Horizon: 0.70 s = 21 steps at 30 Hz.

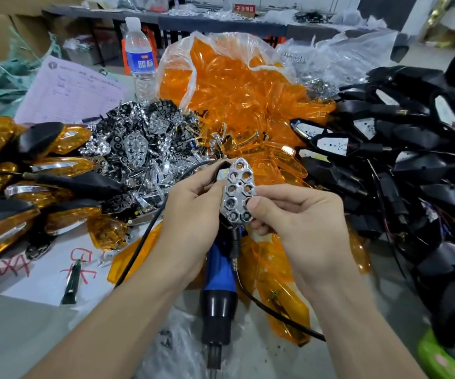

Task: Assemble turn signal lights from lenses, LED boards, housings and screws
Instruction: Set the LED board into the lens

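A chrome reflector plate [238, 192] with hexagonal holes was held tilted above the middle of the table [29, 324], laid over a black housing [223, 163]; a white LED board [221, 175] was seen at its upper left edge. Orange showed through the upper holes. A black cable [149, 236] was seen running down from behind the left hand.

The left hand [193, 212] was curled round the housing from the left, fingers closed on it. The right hand [297, 222] was pinched on the plate's lower right edge, thumb pressed on the face and fingers curled behind.

A blue electric screwdriver [219, 272] was laid under the hands, toward the near edge. Loose chrome plates [138, 149] were heaped left of centre, bagged orange lenses [234, 86] toward the far edge, black housings with boards [412, 160] along the right edge, and finished lights [15, 165] along the left edge.
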### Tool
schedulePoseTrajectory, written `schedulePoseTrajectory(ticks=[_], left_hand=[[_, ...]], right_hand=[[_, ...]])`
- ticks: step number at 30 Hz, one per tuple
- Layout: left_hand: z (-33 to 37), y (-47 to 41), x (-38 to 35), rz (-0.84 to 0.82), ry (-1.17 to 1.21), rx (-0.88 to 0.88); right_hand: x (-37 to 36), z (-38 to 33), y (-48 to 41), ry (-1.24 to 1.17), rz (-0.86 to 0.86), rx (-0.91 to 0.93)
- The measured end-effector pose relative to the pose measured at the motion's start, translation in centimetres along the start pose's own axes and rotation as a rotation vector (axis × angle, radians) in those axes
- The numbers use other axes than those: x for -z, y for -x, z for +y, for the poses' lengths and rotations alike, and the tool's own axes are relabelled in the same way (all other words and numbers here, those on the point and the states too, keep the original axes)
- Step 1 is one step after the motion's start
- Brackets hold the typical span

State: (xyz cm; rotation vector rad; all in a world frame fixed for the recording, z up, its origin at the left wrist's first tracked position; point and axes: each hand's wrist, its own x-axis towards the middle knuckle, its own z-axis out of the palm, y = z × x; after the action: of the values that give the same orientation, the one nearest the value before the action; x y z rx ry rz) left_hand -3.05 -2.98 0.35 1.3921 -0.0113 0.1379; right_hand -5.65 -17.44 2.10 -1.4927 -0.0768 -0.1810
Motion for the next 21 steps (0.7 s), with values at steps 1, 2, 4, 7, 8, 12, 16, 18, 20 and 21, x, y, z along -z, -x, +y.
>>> schedulePoseTrajectory(ticks=[1,2,4,7,8,12,16,18,20,21], left_hand=[[0.3,0.1,0.0,-0.012,0.045,0.029],[0.5,0.2,0.0,-0.028,0.087,0.057],[1.0,0.2,0.0,-0.056,0.133,0.105],[1.5,0.3,0.1,-0.066,0.137,0.149],[1.5,0.3,0.1,-0.066,0.125,0.158],[1.3,0.2,0.3,-0.114,0.114,0.217],[1.2,0.1,0.6,-0.171,0.169,0.244],[1.3,0.0,0.6,-0.162,0.187,0.241],[1.4,0.0,0.5,-0.128,0.197,0.236],[1.5,0.0,0.5,-0.116,0.202,0.236]], right_hand=[[0.0,-0.1,0.0,0.032,0.006,0.02],[0.0,-0.2,0.1,0.057,0.003,0.033],[0.0,-0.3,0.2,0.055,-0.02,0.027],[-0.2,-0.3,0.3,0.009,-0.028,0.007],[-0.1,-0.3,0.3,0.05,-0.013,0.015],[0.1,-0.4,0.3,0.164,0.023,0.03],[0.1,-0.3,0.5,0.205,0.026,0.064],[0.0,-0.2,0.8,0.236,0.049,0.096],[-0.2,-0.1,0.9,0.332,0.079,0.127],[-0.3,-0.1,0.9,0.378,0.084,0.14]])
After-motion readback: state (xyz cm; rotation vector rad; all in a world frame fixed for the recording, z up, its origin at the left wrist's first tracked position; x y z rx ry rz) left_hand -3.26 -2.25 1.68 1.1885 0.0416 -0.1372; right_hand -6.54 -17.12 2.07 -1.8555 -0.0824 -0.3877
